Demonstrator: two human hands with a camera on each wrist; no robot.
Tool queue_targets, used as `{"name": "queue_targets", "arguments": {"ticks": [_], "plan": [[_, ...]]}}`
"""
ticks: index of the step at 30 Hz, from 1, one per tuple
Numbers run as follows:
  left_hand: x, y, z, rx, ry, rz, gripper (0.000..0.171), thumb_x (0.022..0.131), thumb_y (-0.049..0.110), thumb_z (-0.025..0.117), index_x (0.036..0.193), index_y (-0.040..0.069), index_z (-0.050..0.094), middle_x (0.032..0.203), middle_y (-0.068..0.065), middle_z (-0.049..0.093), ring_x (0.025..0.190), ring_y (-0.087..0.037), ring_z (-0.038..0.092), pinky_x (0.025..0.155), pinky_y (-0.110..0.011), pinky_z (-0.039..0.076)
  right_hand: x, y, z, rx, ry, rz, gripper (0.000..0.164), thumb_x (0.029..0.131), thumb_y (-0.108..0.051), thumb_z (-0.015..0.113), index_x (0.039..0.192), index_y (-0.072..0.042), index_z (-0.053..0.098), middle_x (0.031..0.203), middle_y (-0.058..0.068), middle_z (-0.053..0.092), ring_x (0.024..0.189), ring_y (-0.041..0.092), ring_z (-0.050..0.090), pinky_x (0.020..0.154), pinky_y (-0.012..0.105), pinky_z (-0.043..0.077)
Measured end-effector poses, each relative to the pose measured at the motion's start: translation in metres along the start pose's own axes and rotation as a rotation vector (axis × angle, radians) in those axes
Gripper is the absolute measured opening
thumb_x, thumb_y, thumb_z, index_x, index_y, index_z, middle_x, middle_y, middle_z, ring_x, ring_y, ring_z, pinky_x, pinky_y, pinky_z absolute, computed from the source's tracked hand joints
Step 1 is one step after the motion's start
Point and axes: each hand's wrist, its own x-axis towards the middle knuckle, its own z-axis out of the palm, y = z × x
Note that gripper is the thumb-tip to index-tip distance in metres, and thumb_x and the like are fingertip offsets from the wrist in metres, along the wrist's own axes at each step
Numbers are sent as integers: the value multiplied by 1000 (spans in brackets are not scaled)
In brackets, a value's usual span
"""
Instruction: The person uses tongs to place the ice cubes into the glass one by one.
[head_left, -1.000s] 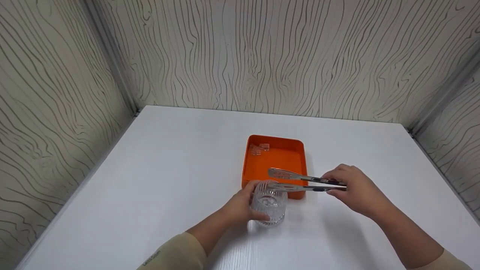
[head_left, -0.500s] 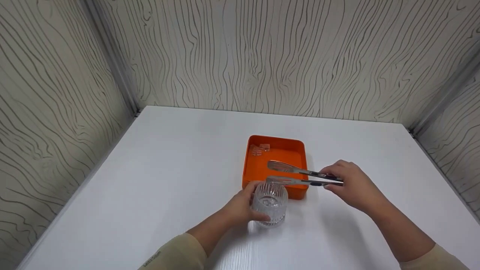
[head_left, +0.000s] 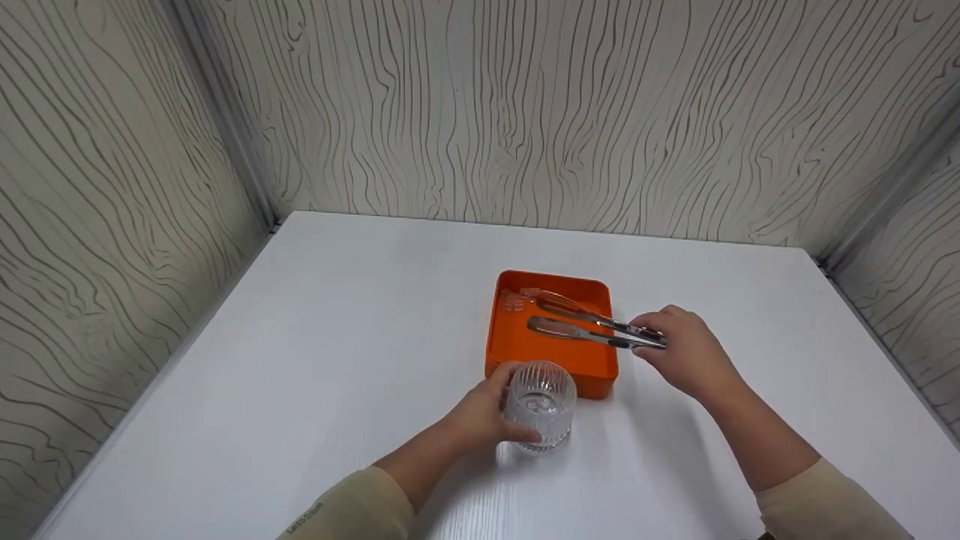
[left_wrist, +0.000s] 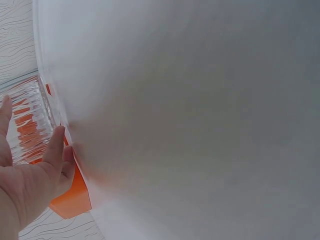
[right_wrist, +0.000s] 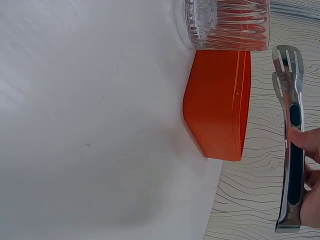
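Observation:
In the head view my left hand (head_left: 480,412) holds a ribbed clear glass (head_left: 541,412) from its left side, thumb across the front. The glass stands on the white table, and clear pieces show low inside it. My right hand (head_left: 686,352) grips metal tongs (head_left: 577,331) with dark handle inlays. The tongs' arms are spread, with nothing between their tips, over the orange tray (head_left: 551,358). Several clear cubes (head_left: 514,301) lie in the tray's far left corner, near the tongs' upper tip. The right wrist view shows the tongs (right_wrist: 290,135) at a level above the tray's rim.
The white table (head_left: 360,322) carries the tray and the glass, which stands just in front of the tray's near wall. Behind and at the sides rise wood-patterned panels (head_left: 465,112), meeting the table's back edge.
My right hand has carried the tongs away from above the glass, forward and slightly left, over the tray's middle. The left hand and the glass have stayed in place.

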Motion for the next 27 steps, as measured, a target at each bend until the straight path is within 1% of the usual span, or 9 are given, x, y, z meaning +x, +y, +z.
{"name": "queue_targets", "arguments": {"ticks": [3,9,19,22,27], "plan": [[0,0,0,4,0,-8,79,63,27,83,125,40,35,121,6,51,115,-23,49,95,-49,41,9,-1,6,-18,6,20,25,80,-8,68,106,-9,66,91,9,57,84,25,51,76,41,50],[-1,-1,-1,9,-1,23,80,64,26,83,127,37,35,120,3,51,111,-23,51,93,-47,43,24,-6,19,-51,14,49,23,82,-11,66,105,-10,66,93,10,58,87,27,49,76,41,50],[-1,-1,1,1,6,-6,79,64,27,83,125,41,35,121,6,51,112,-22,50,94,-48,43,41,-14,39,-99,13,146,26,83,-14,64,109,-10,64,95,11,54,88,28,47,69,40,52],[-1,0,0,0,7,-7,80,63,27,83,125,40,36,120,5,51,112,-22,50,94,-48,43,45,-16,44,-123,11,153,27,83,-15,66,110,-10,63,96,11,54,89,28,47,69,41,50],[-1,0,0,6,9,-12,80,63,28,84,126,40,35,119,6,51,111,-21,51,94,-47,43,52,-19,50,-175,26,141,25,83,-14,66,107,-8,64,94,12,53,87,29,46,71,41,46]]}}
